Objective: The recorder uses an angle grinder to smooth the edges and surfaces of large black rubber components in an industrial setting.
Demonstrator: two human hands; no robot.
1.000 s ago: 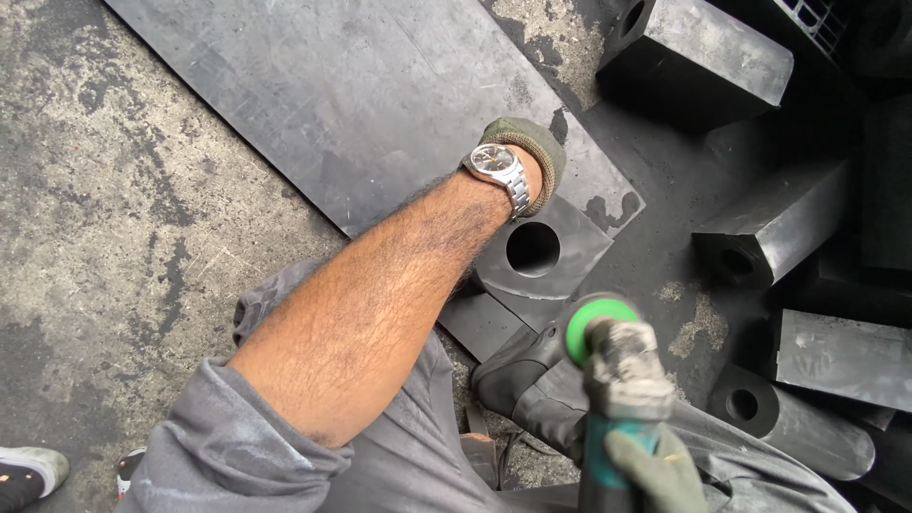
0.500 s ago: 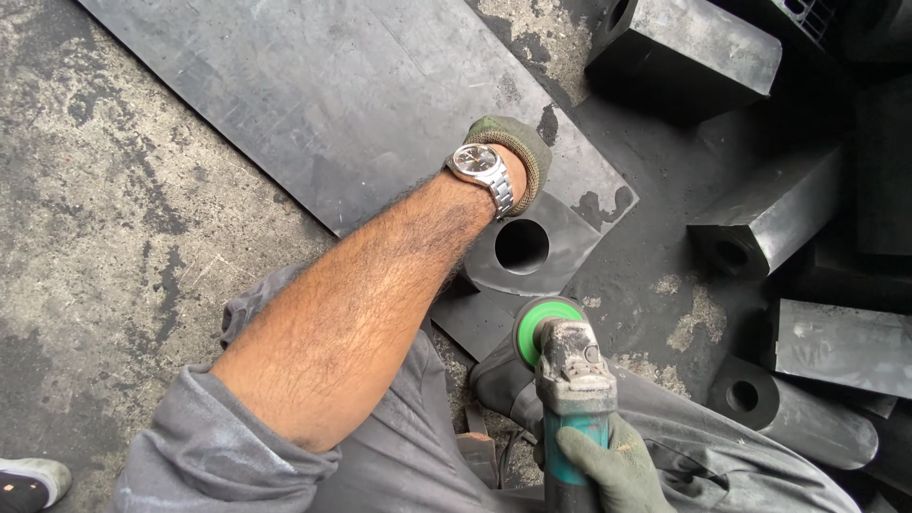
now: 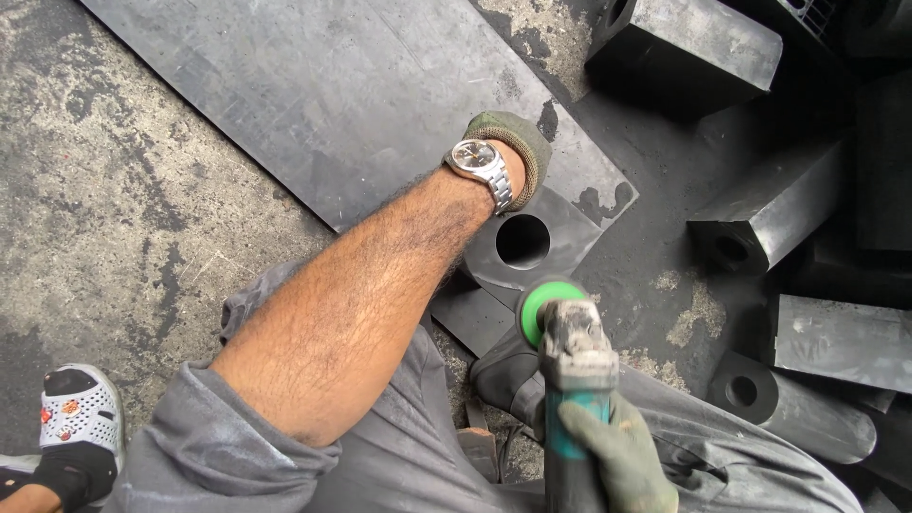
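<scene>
angle grinder (image 3: 570,366): we are holding it upright in our gloved right hand (image 3: 617,456), grip clenched on the body, long axis toward us, green disc (image 3: 543,309) facing the holed rubber block (image 3: 532,245); it is sitting lower than before. left hand (image 3: 513,142) is pressing that block, grip unclear.

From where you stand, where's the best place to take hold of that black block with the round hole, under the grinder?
Probably grip the black block by its outer edges, coming from above on the far side, beside the left hand already on it. The top is flat and the hole sits mid-face. Keep clear of the near edge, where the grinder in the right hand hovers.
</scene>
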